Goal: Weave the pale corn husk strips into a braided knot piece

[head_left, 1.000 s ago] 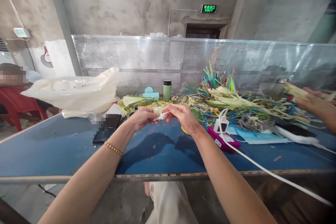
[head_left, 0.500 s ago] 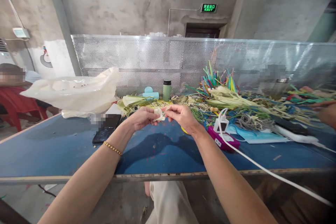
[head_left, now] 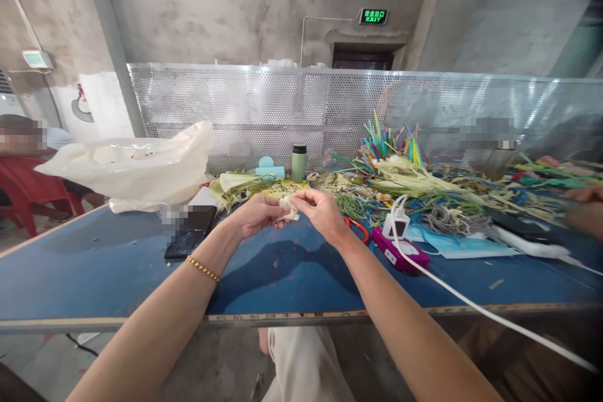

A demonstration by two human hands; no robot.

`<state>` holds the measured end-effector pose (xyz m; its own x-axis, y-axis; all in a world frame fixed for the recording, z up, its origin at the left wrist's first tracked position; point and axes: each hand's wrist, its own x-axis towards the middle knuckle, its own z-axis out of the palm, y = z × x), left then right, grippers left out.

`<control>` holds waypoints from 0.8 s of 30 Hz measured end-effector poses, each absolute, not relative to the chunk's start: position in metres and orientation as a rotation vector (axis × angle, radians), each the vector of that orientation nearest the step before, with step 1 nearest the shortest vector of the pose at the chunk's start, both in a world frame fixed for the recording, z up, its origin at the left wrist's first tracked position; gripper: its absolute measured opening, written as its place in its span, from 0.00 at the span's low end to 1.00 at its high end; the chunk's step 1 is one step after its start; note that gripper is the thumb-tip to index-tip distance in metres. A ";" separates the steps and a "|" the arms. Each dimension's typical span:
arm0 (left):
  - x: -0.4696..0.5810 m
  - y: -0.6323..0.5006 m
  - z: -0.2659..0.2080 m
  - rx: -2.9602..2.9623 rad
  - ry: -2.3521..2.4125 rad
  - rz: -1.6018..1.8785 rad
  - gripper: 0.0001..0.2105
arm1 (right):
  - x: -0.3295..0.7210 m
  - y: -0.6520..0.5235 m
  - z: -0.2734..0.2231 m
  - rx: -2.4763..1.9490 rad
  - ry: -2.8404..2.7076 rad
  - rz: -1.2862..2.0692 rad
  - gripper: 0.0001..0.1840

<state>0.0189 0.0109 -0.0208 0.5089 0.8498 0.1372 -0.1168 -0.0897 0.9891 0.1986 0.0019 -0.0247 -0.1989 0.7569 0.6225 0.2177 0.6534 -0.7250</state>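
Note:
Above the front middle of the table, my left hand (head_left: pixel 260 215) pinches a small cream piece (head_left: pixel 288 208) that looks like folded corn husk. My right hand (head_left: pixel 319 210) meets it from the other side, thumb and forefinger closed on the piece's right edge. The fingers cover much of the piece, so its full shape is hidden. A red loop (head_left: pixel 365 230), perhaps a scissor handle, shows beside my right wrist. Behind the hands lie pale green corn husks (head_left: pixel 240 181) and a yellow patch of scraps.
A green bottle (head_left: pixel 298 163) stands at the back. A plastic bag (head_left: pixel 136 166) and a dark phone (head_left: pixel 195 226) are on the left. On the right lie a purple power box (head_left: pixel 400 250) with a white cable, a blue mask (head_left: pixel 471 245) and colourful stems (head_left: pixel 389 144). Another person's hand (head_left: pixel 584 204) is far right.
My right hand has shifted slightly left, its fingertips now closer over the cream piece. The red loop beside my right wrist has come into view. The other person's hand at far right has moved.

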 end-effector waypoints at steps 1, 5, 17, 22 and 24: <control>0.019 0.010 -0.021 1.443 0.683 0.918 0.09 | 0.198 0.002 -0.025 -0.805 -1.750 0.552 0.11; 0.019 0.009 -0.019 1.452 0.692 0.916 0.10 | 0.200 0.005 -0.026 -0.855 -1.803 0.401 0.10; 0.018 0.017 -0.027 1.511 0.719 0.932 0.13 | 0.201 0.003 -0.024 -0.998 -1.943 0.144 0.08; 0.019 0.013 -0.025 1.565 0.792 0.938 0.14 | 0.200 0.001 -0.023 -1.009 -1.971 0.147 0.07; 0.020 0.012 -0.024 1.581 0.807 0.920 0.14 | 0.199 0.000 -0.022 -1.004 -1.982 0.135 0.08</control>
<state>0.0201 0.0121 -0.0237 0.4693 0.8705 0.1482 0.0335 -0.1852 0.9821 0.1986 -0.0002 -0.0220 -0.2821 0.6944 0.6620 0.5984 0.6667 -0.4443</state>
